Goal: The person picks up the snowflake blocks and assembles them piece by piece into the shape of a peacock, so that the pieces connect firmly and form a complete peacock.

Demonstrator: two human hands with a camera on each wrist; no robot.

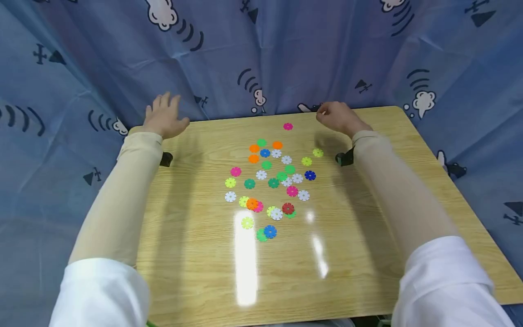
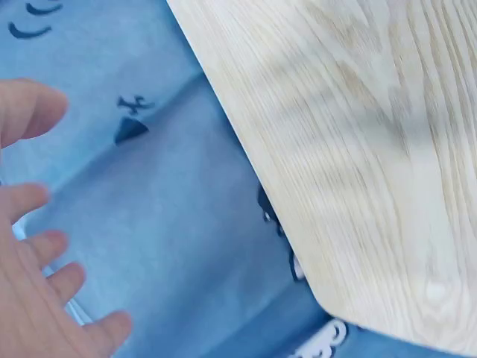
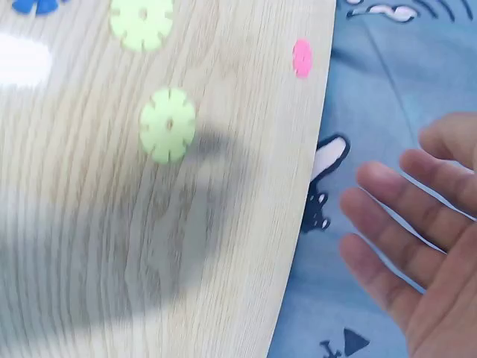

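Flat notched plastic discs in many colours lie scattered over the middle of the table, among them a dark blue disc (image 1: 310, 175), a red disc (image 1: 288, 208) and a white disc (image 1: 230, 196); some overlap. My left hand (image 1: 164, 119) is held above the table's far left corner, fingers spread and holding nothing. Over the far edge on the right hovers my right hand (image 1: 340, 117), its fingers loosely bent with nothing in them, as the right wrist view shows. A pink disc (image 1: 288, 126) near the far edge and a yellow-green disc (image 3: 168, 125) are nearest to it.
The wooden table (image 1: 204, 272) has rounded far corners. A blue patterned curtain (image 1: 294, 54) hangs behind and around it. Bright light reflections lie on the near part of the tabletop. Small dark camera mounts (image 1: 345, 157) sit at the wrists.
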